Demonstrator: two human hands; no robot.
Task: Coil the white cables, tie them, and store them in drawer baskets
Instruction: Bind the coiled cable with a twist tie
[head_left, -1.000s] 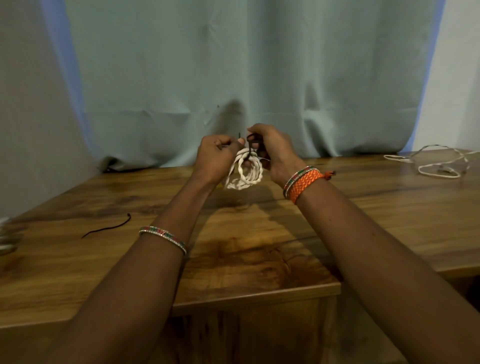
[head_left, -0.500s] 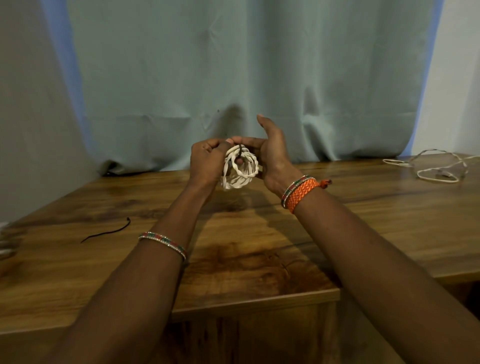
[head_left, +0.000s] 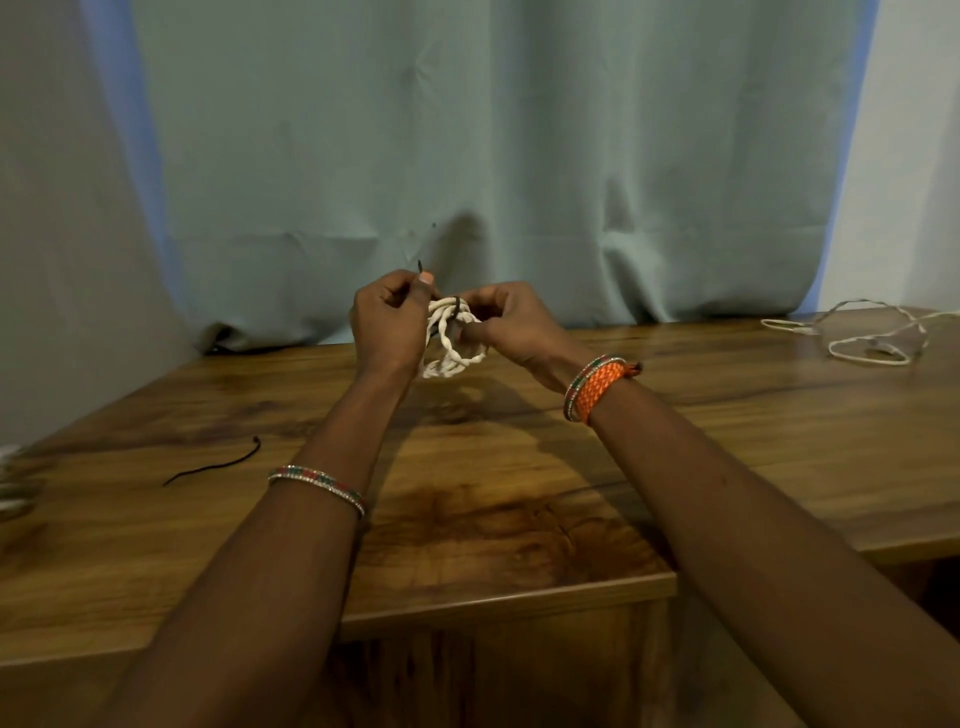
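The coiled white cable (head_left: 451, 338) was held up in the air between both hands, above the far part of the wooden tabletop (head_left: 519, 467) and just in front of the pale green curtain (head_left: 493, 130). It looked thick and twisted — ropelike strands, off-white, wound into a small round bundle of several loops, the lower loops hanging free below the fingers. A thin black tie (head_left: 456, 306) crossed over the top of the bundle, and one short dark end of it stuck up above the thumb of the left hand (head_left: 389, 327).

The left hand's grip was closed, thumb pressed to forefinger on that tie end, its knuckles against the left side of the coil. The right hand (head_left: 511, 330) was curled in on the coil's right side, fingers pinched tight at the top of the loops near the tie; whether they pinched the tie or the cable itself could not be told.

A beaded bangle (head_left: 317, 486) sat on the left forearm, and an orange woven band (head_left: 597, 387) with a thin beaded one beside it on the right wrist.

On the tabletop, a second black tie (head_left: 213, 465) lay loose to the left, well apart from the hands. At the far right lay another white cable (head_left: 857, 332) — uncoiled, in slack open loops.
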